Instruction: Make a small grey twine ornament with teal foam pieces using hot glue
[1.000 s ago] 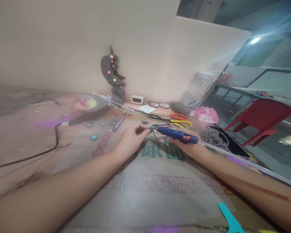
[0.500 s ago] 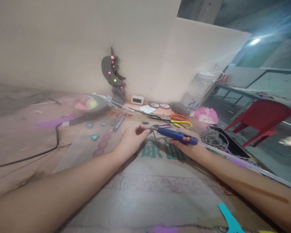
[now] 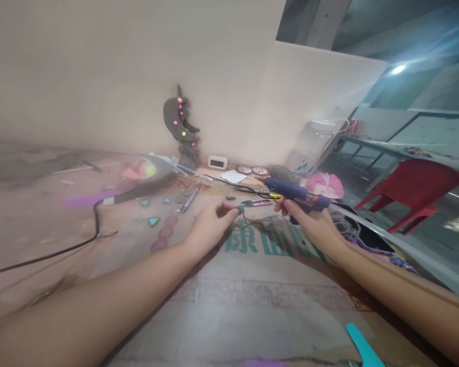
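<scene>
Over the green-lettered sheet (image 3: 222,331), the right hand (image 3: 312,220) grasps a blue plastic glue gun (image 3: 292,190), nozzle (image 3: 260,179) leftward, apart from the small rounded teal piece (image 3: 240,209) the left hand (image 3: 211,220) pinches.

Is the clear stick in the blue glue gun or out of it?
Partly in: the stick runs into the rear of the glue gun in the right hand, and a long length sticks out behind.

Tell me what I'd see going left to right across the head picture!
Largest turquoise triangle, grey crescent moon with coloured dots, white box with dark screen, small teal piece in the left fingers, blue glue gun in the right fingers, red chair.
</scene>
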{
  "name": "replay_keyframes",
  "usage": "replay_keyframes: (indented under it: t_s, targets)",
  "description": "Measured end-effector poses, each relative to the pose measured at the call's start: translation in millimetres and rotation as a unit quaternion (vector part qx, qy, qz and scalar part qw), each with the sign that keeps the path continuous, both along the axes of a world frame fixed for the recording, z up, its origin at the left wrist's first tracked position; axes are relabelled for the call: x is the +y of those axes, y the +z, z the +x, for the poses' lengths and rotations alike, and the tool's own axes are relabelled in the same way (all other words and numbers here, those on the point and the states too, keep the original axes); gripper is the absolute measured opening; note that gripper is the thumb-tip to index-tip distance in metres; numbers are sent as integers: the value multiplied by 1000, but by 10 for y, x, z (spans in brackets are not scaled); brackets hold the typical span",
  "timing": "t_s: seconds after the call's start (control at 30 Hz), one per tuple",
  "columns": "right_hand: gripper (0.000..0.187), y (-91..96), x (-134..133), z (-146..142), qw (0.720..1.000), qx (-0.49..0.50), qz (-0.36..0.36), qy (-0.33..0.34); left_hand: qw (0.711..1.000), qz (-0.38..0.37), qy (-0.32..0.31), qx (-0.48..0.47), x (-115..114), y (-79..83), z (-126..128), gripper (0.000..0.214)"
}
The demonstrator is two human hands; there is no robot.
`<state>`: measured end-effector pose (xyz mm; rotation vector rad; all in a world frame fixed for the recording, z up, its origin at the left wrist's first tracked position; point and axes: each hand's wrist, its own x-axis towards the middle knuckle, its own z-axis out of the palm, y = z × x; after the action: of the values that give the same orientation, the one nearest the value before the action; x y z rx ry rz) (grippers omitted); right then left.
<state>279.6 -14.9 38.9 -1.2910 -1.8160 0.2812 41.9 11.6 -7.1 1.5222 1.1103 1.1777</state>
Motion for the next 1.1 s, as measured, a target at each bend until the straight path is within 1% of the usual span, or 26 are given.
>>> replay_keyframes:
  t_s: [0.1, 0.17, 0.27, 0.33, 0.37, 0.43, 0.47, 0.57, 0.63, 0.73, 0.83, 0.93, 1.0, 1.1]
  targets:
    - [36, 214, -29, -66, 999, 20, -12, 38, 1000, -10, -5, -10, -23, 35, 8, 16]
    - [35, 351, 26, -115, 999, 6, -16, 46, 1000, -15, -6, -10, -37, 57, 9, 16]
    - [28, 504, 265, -165, 999, -35, -11, 31, 1000, -15, -9, -15, -39, 67, 6, 17]
    - [31, 550, 503, -183, 997, -69, -22, 0, 1000, -10, -6, -9, -28, 55, 6, 17]
    - [33, 554, 633, -189, 995, -90, -44, -15, 1000, -6, -4, -5, -21, 48, 6, 17]
    - [39, 528, 894, -204, 991, -111, -68, -44, 1000, -1, -7, 2, -10, 35, 7, 18]
    - [40, 501, 1020, -214, 989, -120, -74, -45, 1000, -2, -8, 4, -9, 32, 7, 18]
    - [35, 381, 1362, -249, 985, -129, -105, -35, 1000, -12, -3, 10, -15, 32, 8, 19]
    - [32, 283, 1557, -267, 983, -126, -122, -48, 1000, -13, -1, 10, -17, 32, 8, 19]
    - [35, 125, 1785, -266, 980, -126, -138, -73, 1000, -9, -8, 5, -8, 23, 10, 20]
    - [36, -18, 1918, -233, 975, -137, -152, -83, 1000, -11, -9, -2, 2, 19, 11, 20]
    - [37, -100, 1961, -198, 972, -155, -152, -88, 1000, -14, -10, -3, -1, 28, 9, 19]
    - [41, -109, 1956, -181, 969, -170, -151, -94, 1000, -15, -11, -3, -5, 34, 6, 18]
    - [47, -67, 1895, -155, 963, -198, -153, -100, 1000, -17, -10, -5, -6, 33, 2, 19]
